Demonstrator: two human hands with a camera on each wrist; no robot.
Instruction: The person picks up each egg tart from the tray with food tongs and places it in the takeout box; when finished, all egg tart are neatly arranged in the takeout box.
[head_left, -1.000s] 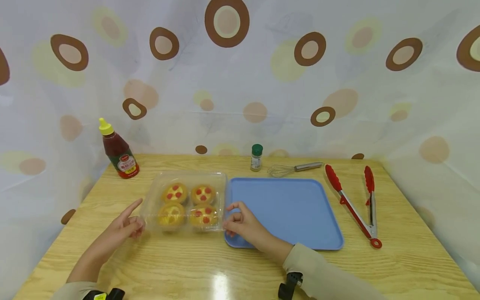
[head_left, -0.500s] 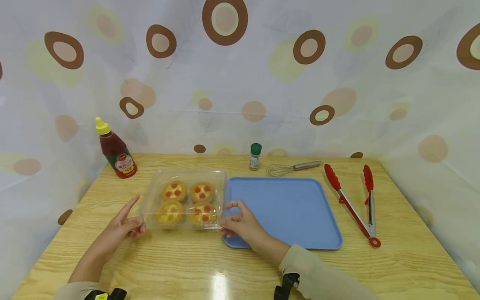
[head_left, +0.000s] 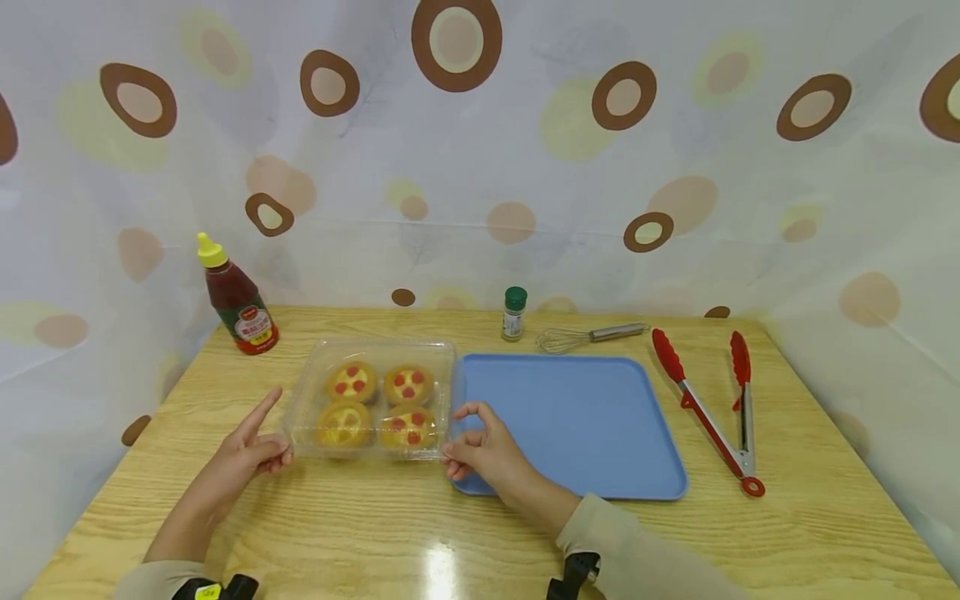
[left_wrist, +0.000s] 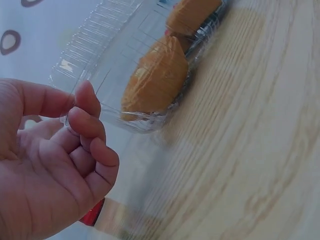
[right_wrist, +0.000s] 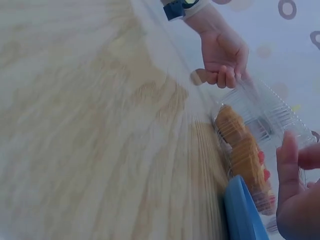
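A clear plastic food box (head_left: 372, 348) lies on the wooden table, its hinged lid closed over several small tarts (head_left: 352, 382). Most of the tarts carry red pieces on a yellow filling. My left hand (head_left: 238, 463) pinches the box's front left corner between thumb and bent fingers, the index finger stretched out. In the left wrist view, the thumb and fingers of that left hand (left_wrist: 65, 145) meet at the clear rim. At the front right corner, my right hand (head_left: 491, 454) pinches the rim. The right wrist view shows the tarts (right_wrist: 247, 155) through the clear side.
A blue tray (head_left: 562, 425) sits right beside the box, under my right hand. Red-tipped tongs (head_left: 708, 417) lie spread at the right. Along the back are a sauce bottle (head_left: 240, 308), a green-capped spice jar (head_left: 513, 315) and a whisk (head_left: 588, 336).
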